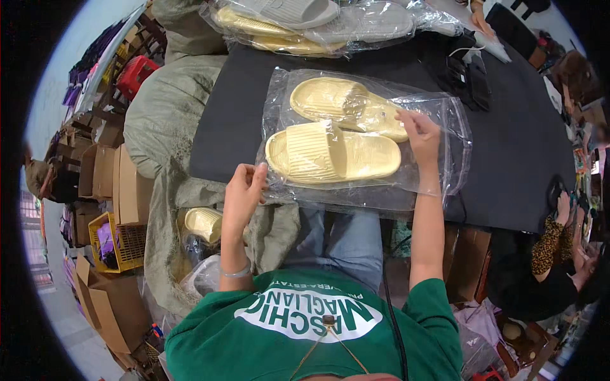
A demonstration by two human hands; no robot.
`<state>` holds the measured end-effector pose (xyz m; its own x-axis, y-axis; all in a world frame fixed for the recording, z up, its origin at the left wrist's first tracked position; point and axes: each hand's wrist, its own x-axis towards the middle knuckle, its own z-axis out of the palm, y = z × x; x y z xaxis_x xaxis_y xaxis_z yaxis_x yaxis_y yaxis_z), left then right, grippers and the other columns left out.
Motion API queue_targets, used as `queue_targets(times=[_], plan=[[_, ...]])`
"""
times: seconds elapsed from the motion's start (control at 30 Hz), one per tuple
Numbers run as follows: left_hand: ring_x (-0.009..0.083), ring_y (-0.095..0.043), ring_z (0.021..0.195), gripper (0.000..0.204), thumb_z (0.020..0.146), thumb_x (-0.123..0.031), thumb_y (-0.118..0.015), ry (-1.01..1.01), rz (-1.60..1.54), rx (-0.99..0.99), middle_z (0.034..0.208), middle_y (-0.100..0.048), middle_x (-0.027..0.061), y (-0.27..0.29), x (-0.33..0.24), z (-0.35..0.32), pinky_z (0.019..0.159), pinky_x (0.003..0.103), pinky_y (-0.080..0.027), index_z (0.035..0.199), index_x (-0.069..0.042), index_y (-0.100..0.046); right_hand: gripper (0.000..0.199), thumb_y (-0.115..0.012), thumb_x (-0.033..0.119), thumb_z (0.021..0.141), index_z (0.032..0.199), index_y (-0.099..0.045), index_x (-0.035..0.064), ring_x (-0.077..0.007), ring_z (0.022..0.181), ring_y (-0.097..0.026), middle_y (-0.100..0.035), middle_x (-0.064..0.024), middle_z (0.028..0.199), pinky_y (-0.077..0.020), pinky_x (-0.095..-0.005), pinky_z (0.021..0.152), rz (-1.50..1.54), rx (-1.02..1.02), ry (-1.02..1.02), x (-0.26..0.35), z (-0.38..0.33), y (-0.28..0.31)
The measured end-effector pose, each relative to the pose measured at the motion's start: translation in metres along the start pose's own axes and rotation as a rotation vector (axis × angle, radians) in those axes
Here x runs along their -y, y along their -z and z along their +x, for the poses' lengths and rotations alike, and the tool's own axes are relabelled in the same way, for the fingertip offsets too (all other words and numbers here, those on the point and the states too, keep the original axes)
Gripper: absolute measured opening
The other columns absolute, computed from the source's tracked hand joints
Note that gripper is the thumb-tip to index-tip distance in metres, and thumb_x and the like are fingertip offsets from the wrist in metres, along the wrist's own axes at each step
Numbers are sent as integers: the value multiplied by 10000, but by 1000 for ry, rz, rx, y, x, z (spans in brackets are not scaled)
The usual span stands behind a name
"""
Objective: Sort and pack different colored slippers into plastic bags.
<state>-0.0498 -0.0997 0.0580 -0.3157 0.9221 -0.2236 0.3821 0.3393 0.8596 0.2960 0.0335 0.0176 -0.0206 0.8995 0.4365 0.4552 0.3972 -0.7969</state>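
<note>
A pair of pale yellow slide slippers lies in a clear plastic bag [457, 149] on the dark table. The far slipper [318, 101] is turned slightly and its heel overlaps the near slipper [375, 155]. At the bag's left edge, my left hand [243, 193] has thumb and fingers closed on the film. My right hand [421, 136] is over the right part of the bag, its fingertips pinched at the far slipper's heel. Whether they grip only film or the slipper too is hard to tell.
More bagged slippers, grey [375, 25] and yellow [298, 44], lie along the table's far side. A dark device [467, 82] with a cable sits at the right. Left of me are a grey-green sack [168, 114], cardboard boxes [133, 184] and a yellow crate [130, 244]. Another person's hand [563, 206] shows far right.
</note>
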Motion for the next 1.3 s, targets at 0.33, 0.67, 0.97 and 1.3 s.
queue_targets(times=[0.33,0.67,0.97,1.3], plan=[[42,-459,583,107,912,-98,-557,-65,-155,240,688,-534,-12,10,30,12,529,196,-390,904,8,-545,520,-611,111,833,1331,-467,76,-123,861,-510,-454,-95,1378,-444,-251,769,-303,-127,155,-14,6,-4],[67,-498,622,100,858,-88,-617,-49,-22,227,668,-536,1,14,34,17,559,223,-403,856,-4,-563,506,-564,203,869,1350,-429,118,-283,1217,-408,-370,-112,1425,-288,-373,1029,-496,-44,52,-27,5,-6],[297,-569,930,330,760,-51,-672,-266,738,-165,994,-603,126,3,-1,-2,761,369,-457,1064,-38,-543,315,-495,185,900,1184,-593,88,-286,1159,-464,-476,-121,1335,-305,-387,1032,-352,-100,-94,-38,6,-3],[349,-318,1321,510,939,-271,-453,-747,403,-93,1405,-377,168,-44,10,44,1068,415,-269,1376,-27,-355,218,-573,55,836,1041,-637,20,-206,1016,-577,-616,-119,1115,-446,-305,904,-91,-172,80,-22,4,4]])
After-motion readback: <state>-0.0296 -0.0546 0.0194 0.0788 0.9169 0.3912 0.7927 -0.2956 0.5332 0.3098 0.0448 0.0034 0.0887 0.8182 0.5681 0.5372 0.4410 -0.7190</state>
